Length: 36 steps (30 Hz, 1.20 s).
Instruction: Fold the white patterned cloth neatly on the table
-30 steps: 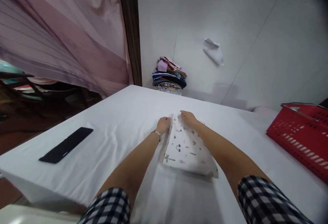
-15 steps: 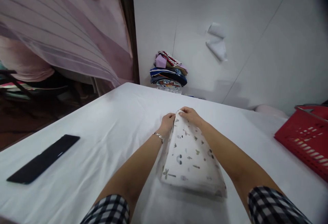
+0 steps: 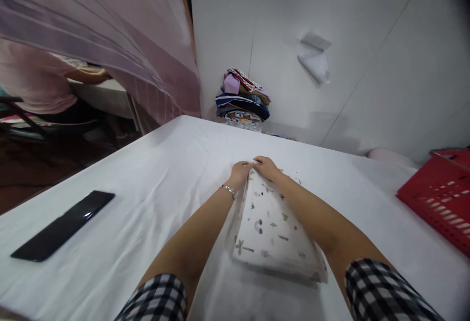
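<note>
A folded white cloth (image 3: 270,228) with small printed motifs lies on the white-covered table (image 3: 165,164), its narrow end pointing away from me. At that far end, my left hand (image 3: 240,171) is closed on the cloth's left corner. Right beside it, my right hand (image 3: 266,167) pinches the same edge from the other side, the two hands nearly touching. Part of the cloth's right side is hidden under my right forearm. The fingertips and the bit of fabric between them are hard to make out.
To the left lies a flat black panel (image 3: 64,225). A red plastic basket (image 3: 433,198) stands at the right edge. Stacked folded clothes (image 3: 242,98) sit beyond the far edge by the wall. At the left, behind a pink curtain (image 3: 147,42), a person in pink (image 3: 40,79) sits.
My right hand has shifted slightly left, closer to my left hand. Some printed fabric now shows beyond my right wrist. The curtain has swung, revealing more of the seated person's arm.
</note>
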Each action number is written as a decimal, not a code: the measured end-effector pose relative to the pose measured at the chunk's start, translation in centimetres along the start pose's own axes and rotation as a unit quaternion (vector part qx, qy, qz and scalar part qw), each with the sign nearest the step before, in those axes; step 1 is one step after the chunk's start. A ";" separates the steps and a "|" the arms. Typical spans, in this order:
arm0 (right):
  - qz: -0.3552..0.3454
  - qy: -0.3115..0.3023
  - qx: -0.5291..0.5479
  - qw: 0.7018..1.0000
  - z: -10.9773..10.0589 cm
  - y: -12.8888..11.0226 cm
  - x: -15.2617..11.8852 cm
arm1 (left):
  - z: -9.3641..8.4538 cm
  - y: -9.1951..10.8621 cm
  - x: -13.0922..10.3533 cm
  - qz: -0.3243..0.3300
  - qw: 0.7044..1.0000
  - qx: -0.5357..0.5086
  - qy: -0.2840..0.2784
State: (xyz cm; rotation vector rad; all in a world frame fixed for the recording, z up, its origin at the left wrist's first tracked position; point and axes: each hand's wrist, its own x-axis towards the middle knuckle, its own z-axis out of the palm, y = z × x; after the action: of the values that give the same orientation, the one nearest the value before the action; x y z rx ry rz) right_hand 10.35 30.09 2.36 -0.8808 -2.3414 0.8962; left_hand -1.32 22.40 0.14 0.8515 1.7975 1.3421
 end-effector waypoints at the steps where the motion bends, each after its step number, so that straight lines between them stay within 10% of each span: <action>1: -0.005 0.001 -0.007 1.000 -0.1 0.0 0.0 | 0.1 0.0 -0.1 0.004 1.000 -0.006 0.007; 12: 0.013 -0.055 -0.182 0.982 -0.1 -0.7 0.4 | 0.2 0.6 -1.4 0.007 0.998 0.067 0.017; 19: -0.043 0.017 -0.312 0.949 -1.5 -1.3 -4.5 | 1.1 0.8 -3.0 0.098 0.968 0.225 0.047; 25: 0.012 -0.082 -0.310 0.947 -1.3 -0.5 -7.9 | 1.3 0.6 -3.0 0.130 0.943 0.299 0.069; 31: 0.058 0.039 -0.274 0.959 -4.2 0.7 -10.7 | 1.0 0.6 -2.4 0.085 0.944 0.315 0.047; 36: 0.241 0.162 -0.025 0.957 -5.8 3.0 -16.3 | 0.2 1.7 -2.2 0.046 0.962 0.270 0.015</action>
State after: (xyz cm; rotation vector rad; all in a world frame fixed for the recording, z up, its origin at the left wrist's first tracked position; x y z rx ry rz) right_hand 26.20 22.69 0.87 -1.5354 -1.9035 0.7972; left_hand 0.17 21.05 2.13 1.2138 2.2132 0.9220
